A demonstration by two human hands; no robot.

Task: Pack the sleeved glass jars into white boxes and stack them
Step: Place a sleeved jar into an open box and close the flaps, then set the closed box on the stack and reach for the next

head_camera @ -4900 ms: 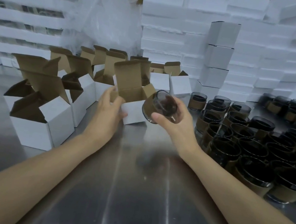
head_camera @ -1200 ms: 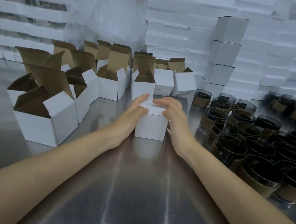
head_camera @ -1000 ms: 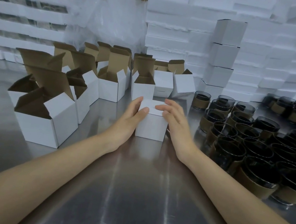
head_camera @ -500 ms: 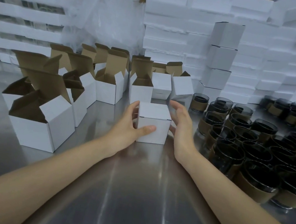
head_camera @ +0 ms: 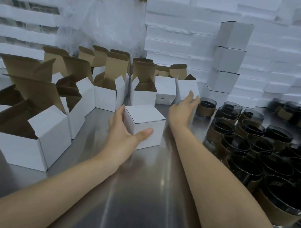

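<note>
A closed white box point(head_camera: 145, 122) stands on the steel table at the centre. My left hand point(head_camera: 124, 129) grips it, thumb on its front face and fingers on its left side. My right hand point(head_camera: 184, 107) is off the box, stretched out to the back right with fingers straight, its tips close to a dark glass jar with a brown sleeve point(head_camera: 206, 107). Several more sleeved jars point(head_camera: 257, 149) crowd the right side of the table. A stack of closed white boxes point(head_camera: 229, 59) rises behind the jars.
Several open white boxes with brown flaps point(head_camera: 31, 131) stand at the left and back centre. White foam trays point(head_camera: 177, 30) and a clear plastic bag point(head_camera: 110, 14) line the back. The steel table point(head_camera: 133, 199) stretches bare towards me.
My right hand has left the closed box and reached towards the nearest jar at the back right. My left hand stays on the box, which has turned slightly.
</note>
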